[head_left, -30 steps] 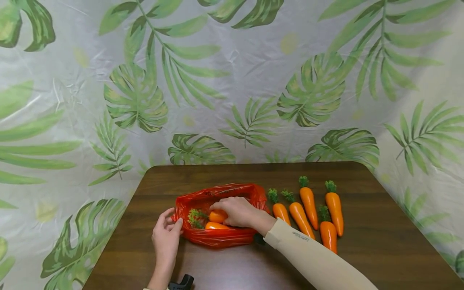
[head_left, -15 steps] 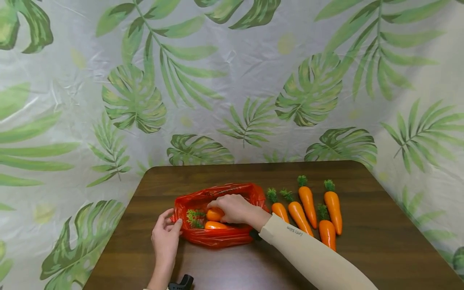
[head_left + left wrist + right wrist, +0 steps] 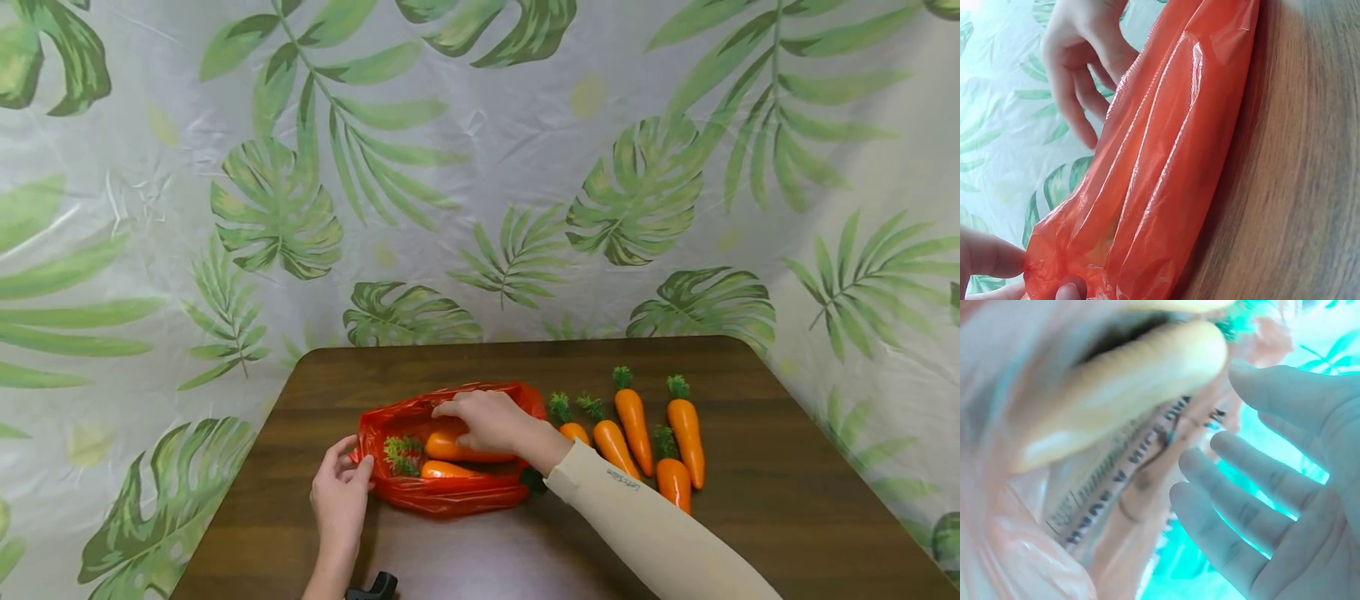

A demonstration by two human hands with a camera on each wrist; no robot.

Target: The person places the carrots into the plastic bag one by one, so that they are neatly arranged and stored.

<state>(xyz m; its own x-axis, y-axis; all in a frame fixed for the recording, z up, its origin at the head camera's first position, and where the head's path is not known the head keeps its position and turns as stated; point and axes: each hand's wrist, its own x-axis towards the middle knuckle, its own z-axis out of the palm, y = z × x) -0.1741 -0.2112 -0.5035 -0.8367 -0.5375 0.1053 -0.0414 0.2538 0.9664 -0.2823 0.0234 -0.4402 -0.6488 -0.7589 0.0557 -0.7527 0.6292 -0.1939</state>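
Observation:
A red plastic bag (image 3: 450, 504) lies on its side-to-side length with its mouth spread. Two orange carrots rest inside, the rear carrot (image 3: 444, 447) and the front carrot (image 3: 444, 470), green tops toward the left. My left hand (image 3: 339, 492) pinches the bag's left rim; its fingers (image 3: 991, 255) show on the film in the left wrist view. Over the mouth is my right hand (image 3: 491, 421), fingers extended and holding nothing. In the right wrist view this hand (image 3: 1285, 487) is apart from the pale-looking carrot (image 3: 1129, 387) in the bag.
Several more carrots lie on the wooden table (image 3: 780, 500) right of the bag, among them a rear carrot (image 3: 634, 425) and a far-right carrot (image 3: 686, 437). A leaf-print sheet (image 3: 480, 167) hangs behind the table. Black gear (image 3: 375, 586) sits at the left wrist.
My right hand has let go of the rear carrot and risen slightly, and that carrot now lies flat in the bag. My left hand keeps its place on the rim.

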